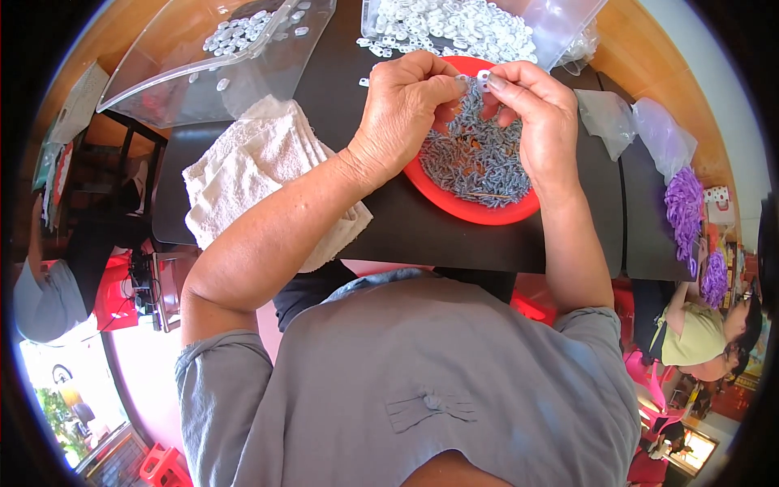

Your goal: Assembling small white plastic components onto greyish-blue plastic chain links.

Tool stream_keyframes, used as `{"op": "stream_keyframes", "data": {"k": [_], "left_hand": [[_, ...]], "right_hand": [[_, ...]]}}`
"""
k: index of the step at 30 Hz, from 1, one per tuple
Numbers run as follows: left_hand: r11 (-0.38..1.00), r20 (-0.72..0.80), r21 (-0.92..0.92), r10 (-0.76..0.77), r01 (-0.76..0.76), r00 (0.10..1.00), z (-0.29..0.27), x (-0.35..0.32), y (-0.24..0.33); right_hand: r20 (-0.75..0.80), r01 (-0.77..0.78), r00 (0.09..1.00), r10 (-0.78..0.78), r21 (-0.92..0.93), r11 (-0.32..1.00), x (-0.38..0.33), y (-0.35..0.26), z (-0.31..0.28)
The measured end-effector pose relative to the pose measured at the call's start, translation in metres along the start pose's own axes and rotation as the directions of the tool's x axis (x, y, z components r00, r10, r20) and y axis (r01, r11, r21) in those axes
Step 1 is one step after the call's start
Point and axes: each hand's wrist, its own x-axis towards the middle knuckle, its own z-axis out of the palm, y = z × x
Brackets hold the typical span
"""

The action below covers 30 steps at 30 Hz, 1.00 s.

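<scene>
Both my hands are raised over the far part of a red basin [475, 215], their fingertips close together. Between the thumb and fingers of my right hand [545, 122] is a small white plastic piece [484, 79] with dark holes. My left hand [406, 109] is closed in a pinch just left of it; what its fingertips hold is too small to make out. Heaped in the basin below are many small grey screw-like pieces [471, 166].
White pieces fill a clear bin [560, 40] at the back, some spilled onto the dark table [584, 219]. Another clear bin [170, 97] stands back left. A folded cream towel [251, 162] lies by my left forearm. Plastic bags [608, 122] and purple strands [686, 203] are right.
</scene>
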Motion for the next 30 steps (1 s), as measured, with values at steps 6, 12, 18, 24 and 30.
{"op": "stream_keyframes", "data": {"k": [6,12,18,24,30], "left_hand": [[1.000,0.004,0.020,0.001,-0.002,1.000,-0.0002,-0.0003,0.0016],[0.997,0.003,0.080,0.020,-0.020,1.000,-0.0013,-0.0004,0.0018],[0.991,0.016,0.131,0.032,-0.033,0.999,-0.0028,0.0006,0.0024],[0.991,0.015,0.130,0.038,-0.039,0.999,-0.0022,0.0000,0.0041],[0.981,0.006,0.172,0.089,-0.089,0.996,-0.0015,0.0005,0.0023]], "right_hand": [[0.020,0.015,1.000,-0.014,-0.046,0.999,0.0016,-0.0009,-0.0038],[0.054,0.029,0.998,-0.025,-0.084,0.996,0.0016,-0.0016,-0.0038],[0.050,0.047,0.998,-0.041,-0.126,0.991,-0.0009,-0.0034,-0.0027],[0.062,0.088,0.995,-0.080,-0.150,0.985,-0.0015,-0.0002,-0.0022],[0.046,0.148,0.989,-0.141,-0.204,0.968,-0.0037,0.0007,-0.0007]]}}
